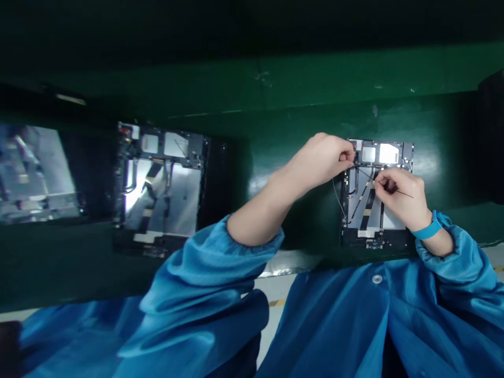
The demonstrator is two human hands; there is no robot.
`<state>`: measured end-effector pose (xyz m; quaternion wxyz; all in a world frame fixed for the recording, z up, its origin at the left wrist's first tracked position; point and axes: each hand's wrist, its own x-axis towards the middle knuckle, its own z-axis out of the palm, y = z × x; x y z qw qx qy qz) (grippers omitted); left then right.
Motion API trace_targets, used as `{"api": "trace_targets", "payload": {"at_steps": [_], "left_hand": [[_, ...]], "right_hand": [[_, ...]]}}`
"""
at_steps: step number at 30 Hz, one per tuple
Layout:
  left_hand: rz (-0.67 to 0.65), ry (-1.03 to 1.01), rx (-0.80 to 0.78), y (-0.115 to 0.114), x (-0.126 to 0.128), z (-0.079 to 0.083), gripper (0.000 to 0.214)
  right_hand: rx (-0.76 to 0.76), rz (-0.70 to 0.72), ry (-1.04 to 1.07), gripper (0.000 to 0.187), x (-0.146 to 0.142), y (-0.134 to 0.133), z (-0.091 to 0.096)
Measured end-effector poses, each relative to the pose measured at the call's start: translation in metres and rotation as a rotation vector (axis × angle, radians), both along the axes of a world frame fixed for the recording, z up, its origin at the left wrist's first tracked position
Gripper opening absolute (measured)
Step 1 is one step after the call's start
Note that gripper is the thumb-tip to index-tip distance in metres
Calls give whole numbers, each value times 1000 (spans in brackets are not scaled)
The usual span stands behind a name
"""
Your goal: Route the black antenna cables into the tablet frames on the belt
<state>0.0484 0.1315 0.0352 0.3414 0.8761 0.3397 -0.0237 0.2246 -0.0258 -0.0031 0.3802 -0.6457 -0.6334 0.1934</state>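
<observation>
An opened tablet [394, 212] lies on the green work surface, its silver inner plate, black flat cables and small boards showing. At its upper left corner, my left hand [334, 152] is closed in a pinch; the fingertips hide most of what they grip. A thin cable [337, 197] loops from the tablet's left edge up to these fingers. Over the middle of the tablet, my right hand [403, 190] pinches a thin dark cable-like strand [405, 195], which sticks out past both sides of the fingers. A blue band circles my right wrist.
To the left lies a second opened tablet [183, 194], and at the far left a third, blurred one [55, 173]. A dark object [492, 136] stands at the right edge. The green surface's near edge runs close to my blue smock.
</observation>
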Motion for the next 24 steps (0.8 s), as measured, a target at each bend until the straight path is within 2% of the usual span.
{"api": "trace_targets", "payload": {"at_steps": [5,10,13,15,18,21,24], "left_hand": [[-216,130,26,18,15,-1,18],[-285,212,99,20,18,3,23],[-280,215,161,14,15,6,25],[-233,188,184,4,12,9,20],[-47,161,195,-26,11,12,14],[109,230,198,-64,19,11,18],[159,322,246,-92,32,6,21]], "right_hand": [[19,9,12,19,2,2,-4],[46,47,23,17,5,-1,0],[87,1,35,15,14,-4,5],[71,-80,58,11,22,-2,6],[34,-142,21,6,33,8,5],[7,-77,-185,13,37,23,4],[-43,31,-375,21,38,28,8]]}}
